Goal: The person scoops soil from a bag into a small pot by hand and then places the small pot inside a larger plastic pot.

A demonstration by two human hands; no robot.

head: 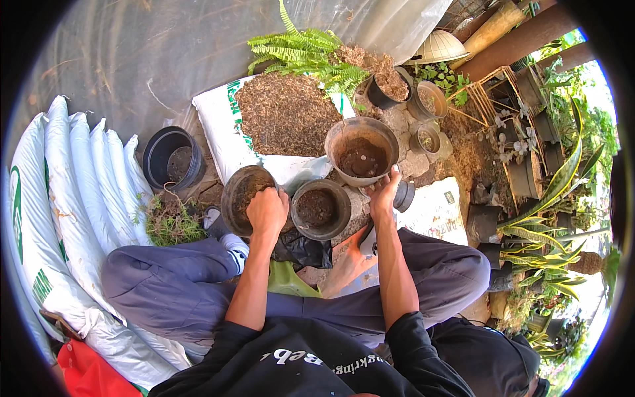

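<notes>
My left hand (268,211) is at the plastic pot with soil in it (237,198); its curled fingers are over the rim and partly inside, and what they hold is hidden. My right hand (385,191) grips the lower rim side of a larger brown plastic pot (363,151), which has a little soil and a hole at its bottom. Between the hands stands a dark round pot (320,209) with soil in it. Beyond them lies an open white sack (218,141) full of brown, coarse growing medium (287,111). Small black pots (404,196) are beside my right hand.
Filled white sacks (74,183) line the left. A stack of black pots (173,158) and an uprooted leafy plant (173,223) lie nearby. A fern (307,54) and potted plants (389,87) stand beyond. An empty-looking printed sack (434,208) lies at right, near variegated plants (543,238).
</notes>
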